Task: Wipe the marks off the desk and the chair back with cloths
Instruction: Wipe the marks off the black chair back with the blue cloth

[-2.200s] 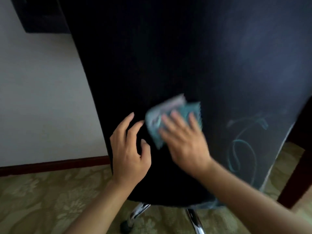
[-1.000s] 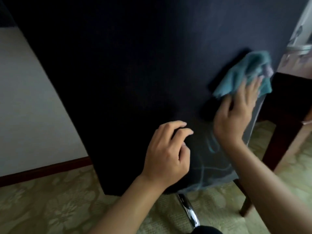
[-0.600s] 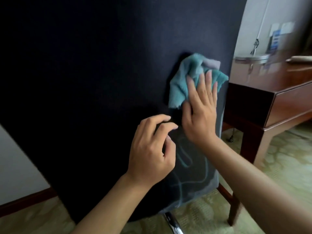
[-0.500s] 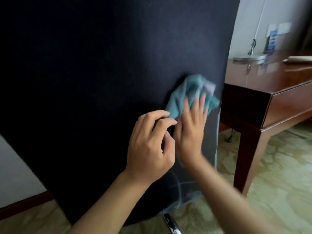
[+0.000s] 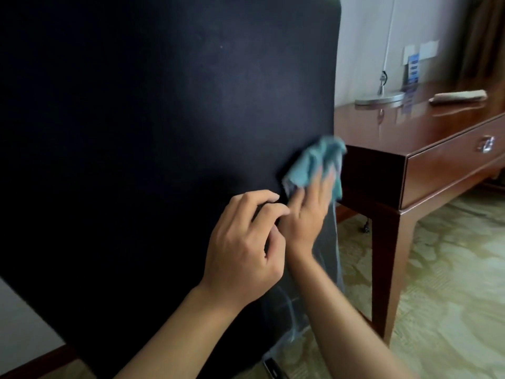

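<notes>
Head view: my right hand (image 5: 306,212) has slid the crumpled teal cloth (image 5: 318,164) back up the right edge of the dark fabric chair back (image 5: 164,132), after sweeping down over the chalky loops half a second ago. The fingers lie fairly straight and press the cloth flat against the fabric; their tips are blurred, so I judge the stroke to be in mid-swing. My left hand (image 5: 243,250) has barely shifted: it rests on the chair back just beside the right hand, fingers curled with nothing in its grip, steadying the chair as I read it.

The pale teal marks (image 5: 287,305) low on the chair back look fainter and smeared compared with the clear loops of two seconds ago, yet streaks remain near the bottom corner. So this patch is, in my judgement, partly done and wants more passes lower down.

The chair back is a broad, matte, finely woven panel, likely to hold chalk in its weave. The cloth is soft and bunches in folds. The polished reddish-brown wooden counter (image 5: 437,149) is glossy, with a folded beige cloth (image 5: 459,95) lying on it, well apart.
</notes>
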Demonstrator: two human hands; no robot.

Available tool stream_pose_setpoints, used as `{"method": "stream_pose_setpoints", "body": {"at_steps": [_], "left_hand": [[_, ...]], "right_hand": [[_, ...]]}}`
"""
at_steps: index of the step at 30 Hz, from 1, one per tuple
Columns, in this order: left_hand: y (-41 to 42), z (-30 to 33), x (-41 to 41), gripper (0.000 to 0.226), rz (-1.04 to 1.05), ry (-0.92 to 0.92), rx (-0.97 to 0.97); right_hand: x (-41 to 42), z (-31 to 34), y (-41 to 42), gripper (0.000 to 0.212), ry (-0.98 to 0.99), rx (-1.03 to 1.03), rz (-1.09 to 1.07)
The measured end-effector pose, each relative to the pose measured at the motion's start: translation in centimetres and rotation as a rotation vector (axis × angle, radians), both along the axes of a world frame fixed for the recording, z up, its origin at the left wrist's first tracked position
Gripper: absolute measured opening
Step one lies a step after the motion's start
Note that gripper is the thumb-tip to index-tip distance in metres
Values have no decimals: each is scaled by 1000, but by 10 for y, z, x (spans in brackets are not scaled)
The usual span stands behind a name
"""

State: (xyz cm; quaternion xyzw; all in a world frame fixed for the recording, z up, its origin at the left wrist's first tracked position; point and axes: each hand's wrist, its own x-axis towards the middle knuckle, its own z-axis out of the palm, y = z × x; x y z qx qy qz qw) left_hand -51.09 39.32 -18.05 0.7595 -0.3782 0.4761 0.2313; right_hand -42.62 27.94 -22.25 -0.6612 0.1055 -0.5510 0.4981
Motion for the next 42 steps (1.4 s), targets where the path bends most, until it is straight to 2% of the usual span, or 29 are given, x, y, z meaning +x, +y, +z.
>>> {"method": "stream_pose_setpoints", "body": {"at_steps": [2, 4, 6, 9, 11, 13, 15, 17, 20, 23, 25, 26, 27, 30, 32, 34, 37, 39, 42], "left_hand": [[-9, 2, 1, 25, -7, 9, 47], [-14, 2, 2, 25, -26, 27, 93], [-18, 2, 3, 25, -51, 40, 123], [-21, -1, 5, 26, -70, 50, 136], [-23, -4, 7, 25, -64, 57, 147], [-23, -5, 7, 24, -71, 78, 172], [-21, -6, 7, 22, -71, 102, 188], [-18, -9, 7, 21, -81, 106, 227], [-14, -10, 9, 21, -84, 83, 251], [-25, -7, 10, 22, -97, 77, 237], [-35, -10, 11, 21, -94, 83, 266], [-38, -14, 13, 20, -96, 98, 293], [-42, -17, 15, 20, -98, 114, 312], [-43, -27, 22, 21, -80, 164, 358], [-42, -35, 26, 22, -70, 186, 379], [-41, -43, 29, 21, -71, 188, 395], [-44, -55, 33, 21, -80, 187, 409], [-50, -65, 34, 23, -89, 187, 403], [-49, -80, 33, 24, -89, 158, 421]], "right_hand": [[-10, -52, -7, 49, 181, 318, 34], [-8, -71, -24, 48, 280, 489, 82], [6, -42, -47, 48, 191, 461, 144], [19, 19, -59, 50, -56, 160, 194], [33, 25, -62, 49, -86, 65, 169], [39, 0, -72, 45, -30, 166, 198], [37, -44, -79, 41, 123, 398, 239], [29, -80, -79, 37, 238, 512, 241], [32, -61, -78, 38, 211, 484, 231], [35, -14, -74, 48, 43, 268, 213], [35, -21, -69, 48, -5, 168, 210], [33, -44, -66, 44, 15, 192, 209], [28, -75, -65, 41, 70, 278, 189], [2, -167, -53, 43, 401, 663, 138], [-12, -195, -46, 45, 541, 709, 128], [-4, -174, -50, 46, 453, 565, 143], [24, -109, -70, 47, 138, 210, 169], [41, -99, -79, 42, 99, 248, 177], [23, -165, -76, 40, 236, 575, 197]]}}
